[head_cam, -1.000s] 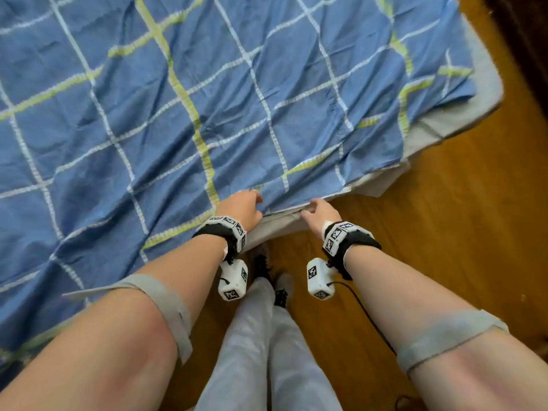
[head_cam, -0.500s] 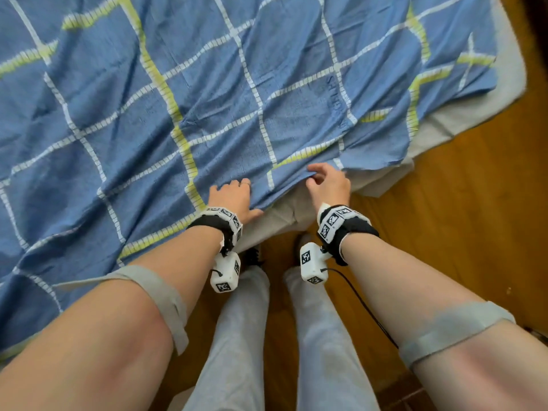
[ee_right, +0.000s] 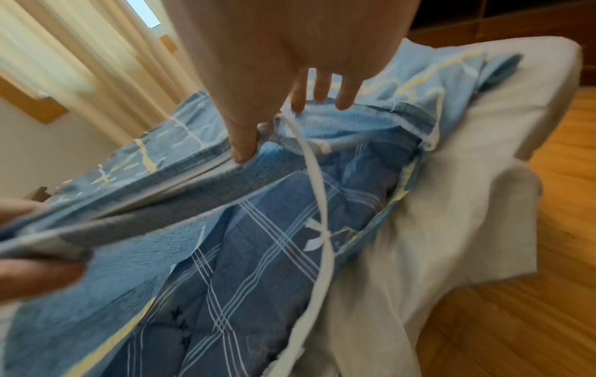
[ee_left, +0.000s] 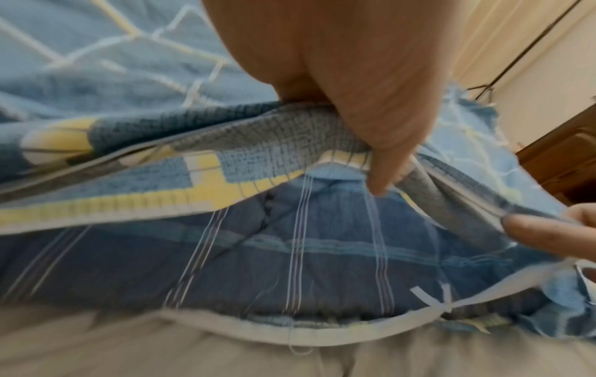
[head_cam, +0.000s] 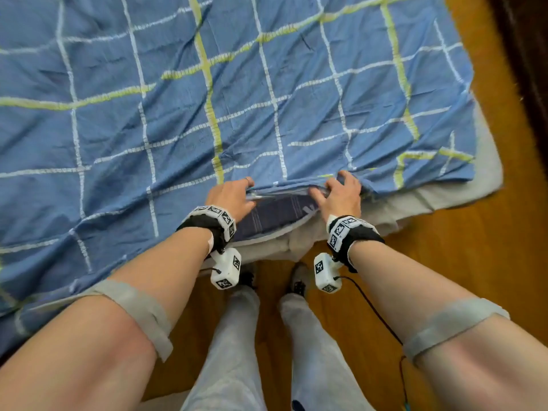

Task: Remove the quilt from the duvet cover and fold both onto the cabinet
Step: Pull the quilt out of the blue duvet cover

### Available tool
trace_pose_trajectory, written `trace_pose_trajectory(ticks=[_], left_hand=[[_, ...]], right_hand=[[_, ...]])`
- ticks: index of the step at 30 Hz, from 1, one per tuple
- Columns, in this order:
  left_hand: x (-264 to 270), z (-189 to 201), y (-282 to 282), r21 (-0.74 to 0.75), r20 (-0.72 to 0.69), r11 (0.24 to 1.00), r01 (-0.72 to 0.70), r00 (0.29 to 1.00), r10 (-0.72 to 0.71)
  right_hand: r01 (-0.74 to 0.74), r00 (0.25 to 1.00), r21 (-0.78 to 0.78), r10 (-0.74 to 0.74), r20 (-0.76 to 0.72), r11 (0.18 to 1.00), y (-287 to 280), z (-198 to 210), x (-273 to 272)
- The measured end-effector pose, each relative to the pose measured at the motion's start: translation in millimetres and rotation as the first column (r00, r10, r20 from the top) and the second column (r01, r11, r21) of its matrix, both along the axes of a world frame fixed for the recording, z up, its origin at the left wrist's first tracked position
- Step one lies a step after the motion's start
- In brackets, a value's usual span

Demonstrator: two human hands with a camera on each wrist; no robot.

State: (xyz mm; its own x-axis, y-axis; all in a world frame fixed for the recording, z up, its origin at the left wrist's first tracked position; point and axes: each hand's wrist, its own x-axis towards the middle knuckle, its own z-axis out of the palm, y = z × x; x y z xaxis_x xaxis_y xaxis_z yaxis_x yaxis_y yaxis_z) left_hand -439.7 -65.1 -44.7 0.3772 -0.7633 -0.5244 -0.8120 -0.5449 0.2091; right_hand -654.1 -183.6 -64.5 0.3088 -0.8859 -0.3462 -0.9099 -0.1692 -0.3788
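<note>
A blue duvet cover (head_cam: 267, 99) with white and yellow grid lines lies spread over the bed. My left hand (head_cam: 234, 194) and right hand (head_cam: 339, 192) both grip the upper hem of its open end at the bed's near edge and hold it lifted. In the gap between them shows the darker blue plaid quilt (head_cam: 275, 213) inside. The left wrist view shows my thumb pinching the hem (ee_left: 290, 163) above the quilt (ee_left: 290, 257). In the right wrist view my thumb and fingers pinch the hem (ee_right: 251, 163), and a white tie strip (ee_right: 317, 204) hangs over the quilt (ee_right: 245, 255).
A grey-white sheet (head_cam: 444, 197) covers the mattress, showing along the near edge and right corner. Wooden floor (head_cam: 459, 277) lies below and to the right, with my legs and feet (head_cam: 243, 336) close to the bed. Dark wooden furniture (head_cam: 530, 69) stands at the far right. Curtains (ee_right: 64, 51) hang behind the bed.
Both hands have moved forward and apart onto the cover's hem and lifted its upper layer, opening the mouth so the dark plaid quilt now shows.
</note>
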Motion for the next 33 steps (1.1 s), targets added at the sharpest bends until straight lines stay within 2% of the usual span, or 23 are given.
trace_pose_trajectory(ticks=[2,4,8,11,14,17,21,25,29,31,33], left_hand=[[10.4,31.1,-14.6,-0.06,0.09,0.997,-0.052,0.994,0.058],[16.6,61.6,-25.0,-0.074,0.116,0.988,-0.134,0.983,0.142],[11.4,118.6,-36.4,-0.03,0.191,0.995,-0.093,0.977,0.097],[11.4,147.2,-51.4,-0.111,0.251,0.986,-0.124,0.957,0.149],[18.5,155.7,-64.8,-0.178,0.328,0.967,-0.183,0.915,0.233],[23.2,147.6,-73.9,-0.116,0.246,0.962,-0.246,0.931,0.268],[33.0,144.6,-81.4,-0.139,0.196,0.947,-0.291,0.929,0.314],[59.0,163.8,-99.1,-0.11,0.215,0.965,-0.238,0.942,0.257],[83.6,192.8,-127.8,-0.186,0.115,0.909,-0.374,0.91,0.398],[85.2,202.1,-137.8,-0.232,0.044,0.87,-0.435,0.889,0.456],[81.8,204.2,-137.6,-0.247,-0.004,0.87,-0.426,0.899,0.439]], right_hand=[[-0.088,0.996,-0.01,0.088,-0.014,0.996,-15.0,22.5,-3.7],[-0.186,0.98,-0.006,0.185,-0.068,0.983,-28.7,49.3,-5.4],[-0.308,0.92,0.316,0.366,-0.141,0.897,-46.8,112.7,-3.2],[-0.249,0.955,0.263,0.282,-0.095,0.932,-67.1,138.6,1.4],[-0.183,0.977,0.204,0.202,-0.074,0.962,-85.9,141.8,14.6],[-0.118,0.992,0.18,0.125,-0.026,0.977,-97.2,142.3,28.4],[-0.153,0.988,0.223,0.149,0.033,0.963,-103.0,154.0,41.1],[-0.251,0.967,0.219,0.233,0.103,0.943,-119.3,186.6,66.8],[-0.28,0.95,0.175,0.246,0.193,0.944,-141.2,227.0,94.9],[-0.281,0.949,0.159,0.248,0.197,0.947,-151.0,233.3,100.7],[-0.253,0.953,0.134,0.224,0.202,0.958,-159.6,230.4,103.7]])
